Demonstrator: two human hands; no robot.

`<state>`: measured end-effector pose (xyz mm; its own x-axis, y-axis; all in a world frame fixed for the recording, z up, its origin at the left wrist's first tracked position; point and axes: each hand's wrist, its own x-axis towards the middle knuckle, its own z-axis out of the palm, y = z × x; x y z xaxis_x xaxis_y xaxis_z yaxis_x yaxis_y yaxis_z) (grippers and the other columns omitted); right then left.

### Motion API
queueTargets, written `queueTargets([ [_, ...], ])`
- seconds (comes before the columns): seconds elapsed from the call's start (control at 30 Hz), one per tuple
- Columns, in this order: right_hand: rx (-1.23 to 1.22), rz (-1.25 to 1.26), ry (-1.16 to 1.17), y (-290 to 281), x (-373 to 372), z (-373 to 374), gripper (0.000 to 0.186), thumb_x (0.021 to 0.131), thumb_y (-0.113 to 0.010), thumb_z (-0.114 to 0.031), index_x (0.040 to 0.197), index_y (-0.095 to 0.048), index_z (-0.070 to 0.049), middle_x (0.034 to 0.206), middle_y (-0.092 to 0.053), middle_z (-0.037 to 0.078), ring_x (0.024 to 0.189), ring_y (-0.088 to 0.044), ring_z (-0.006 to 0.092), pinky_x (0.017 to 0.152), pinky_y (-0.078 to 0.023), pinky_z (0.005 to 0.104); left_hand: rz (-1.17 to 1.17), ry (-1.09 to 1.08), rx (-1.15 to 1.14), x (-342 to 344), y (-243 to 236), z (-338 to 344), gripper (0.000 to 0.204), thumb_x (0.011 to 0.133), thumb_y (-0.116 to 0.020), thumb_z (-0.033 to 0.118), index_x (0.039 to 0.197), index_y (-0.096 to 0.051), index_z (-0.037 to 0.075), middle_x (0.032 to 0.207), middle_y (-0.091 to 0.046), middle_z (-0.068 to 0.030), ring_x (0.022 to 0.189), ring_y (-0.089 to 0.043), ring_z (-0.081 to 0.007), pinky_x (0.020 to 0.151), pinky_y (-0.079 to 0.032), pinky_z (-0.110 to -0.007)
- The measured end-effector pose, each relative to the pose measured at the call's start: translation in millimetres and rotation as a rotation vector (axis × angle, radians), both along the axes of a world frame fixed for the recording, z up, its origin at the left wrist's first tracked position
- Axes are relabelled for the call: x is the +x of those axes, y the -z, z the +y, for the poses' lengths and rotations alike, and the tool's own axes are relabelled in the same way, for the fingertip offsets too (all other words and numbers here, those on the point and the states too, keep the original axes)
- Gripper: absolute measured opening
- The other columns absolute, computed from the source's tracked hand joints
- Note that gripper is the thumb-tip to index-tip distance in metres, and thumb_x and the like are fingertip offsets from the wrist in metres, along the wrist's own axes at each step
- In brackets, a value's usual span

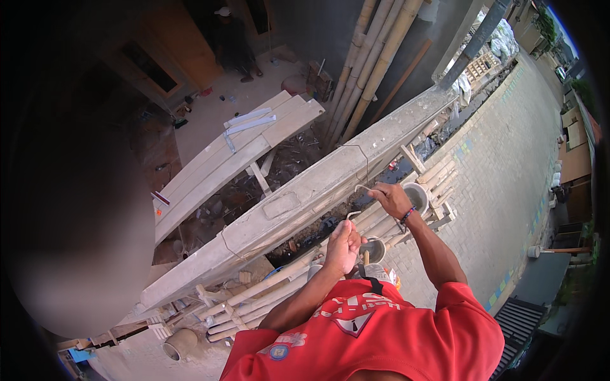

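Observation:
My left hand [343, 247] is closed around a thin bent metal rod [352, 213], whose hooked end rises above the fingers. Up and to its right, my right hand [392, 202] grips another pale bent metal piece [360, 187] by the thumb and fingers. Both hands are just beside a long concrete beam [281, 204] with thin wire loops over it. A grey bucket [375, 246] with a wooden handle in it sits just right of my left hand, and a white bucket [417, 193] is partly behind my right hand.
Bamboo poles [229, 314] form a platform below me beside a debris-filled gutter. Wide boards [210, 165] lie beyond the beam. A person in dark clothes [232, 47] stands in the doorway area. Upright bamboo poles [375, 57] lean at the wall. A paved lane [489, 178] runs along the right.

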<state>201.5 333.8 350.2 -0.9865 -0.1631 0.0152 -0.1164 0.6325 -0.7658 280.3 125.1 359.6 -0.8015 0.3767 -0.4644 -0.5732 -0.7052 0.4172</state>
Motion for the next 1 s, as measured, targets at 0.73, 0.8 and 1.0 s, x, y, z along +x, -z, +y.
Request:
queueTargets([
  [0.73,-1.103,-0.63,0.521,66.6,87.5,-44.3,0.051,0.097,-0.047,-0.048,0.125,-0.048,-0.006,0.099,-0.064,0.013,0.083,-0.064,0.0218,0.064,-0.055,0.035,0.018,-0.194,-0.1,-25.2,79.5,26.2,0.028,0.099,-0.05,0.032,0.1,-0.055,0.005,0.062,-0.036,0.0037,0.059,-0.042,-0.0127,0.075,-0.045,-0.034],
  [0.8,-1.075,-0.56,0.582,60.8,81.2,-44.6,0.039,0.098,-0.048,-0.041,0.113,-0.05,-0.005,0.09,-0.065,0.014,0.079,-0.067,0.0227,0.056,-0.057,0.0328,0.18,-0.065,-0.516,-15.5,103.3,25.2,0.03,0.1,-0.049,0.03,0.103,-0.061,0.002,0.07,-0.05,0.0016,0.07,-0.051,-0.011,0.075,-0.047,-0.03],
  [1.0,-0.737,-0.458,0.302,53.2,70.6,-31.1,0.041,0.099,-0.045,-0.044,0.095,-0.05,-0.004,0.07,-0.061,0.012,0.069,-0.068,0.0222,0.051,-0.059,0.0323,0.159,0.328,-0.686,6.1,137.1,19.8,0.032,0.096,-0.053,0.032,0.096,-0.067,0.003,0.075,-0.058,0.0004,0.068,-0.053,-0.008,0.063,-0.047,-0.025],
])
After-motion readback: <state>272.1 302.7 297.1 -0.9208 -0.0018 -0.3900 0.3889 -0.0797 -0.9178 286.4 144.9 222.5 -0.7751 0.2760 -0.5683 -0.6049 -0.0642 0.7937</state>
